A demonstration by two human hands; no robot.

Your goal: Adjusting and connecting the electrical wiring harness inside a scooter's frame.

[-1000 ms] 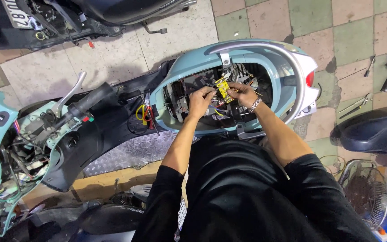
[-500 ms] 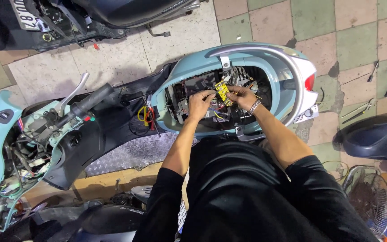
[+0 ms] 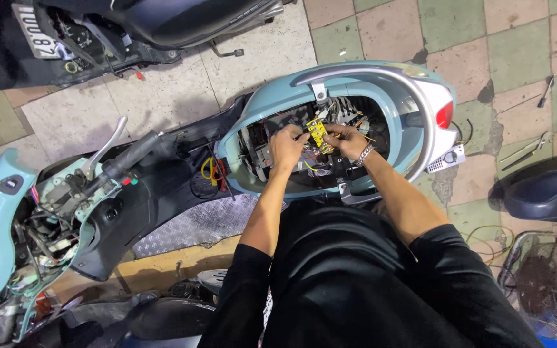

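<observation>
A light blue scooter (image 3: pixel 381 84) lies open in front of me, its seat off and the under-seat bay exposed. Both my hands reach into that bay. My left hand (image 3: pixel 286 147) and my right hand (image 3: pixel 348 140) together hold a small yellow connector block (image 3: pixel 318 134) among wires and dark parts. A bracelet sits on my right wrist. What lies beneath the block is hidden by my fingers.
The scooter's handlebar and brake lever (image 3: pixel 107 151) lie at left beside stripped front panels with loose wiring (image 3: pixel 40 238). A dark scooter (image 3: pixel 117 32) is parked at the top. Hand tools (image 3: pixel 552 96) lie on the tiled floor at right, near a black seat (image 3: pixel 546 190) and a fan (image 3: pixel 546 283).
My view has shifted slightly; both hands stay in the bay on the yellow block, with small finger movements only.
</observation>
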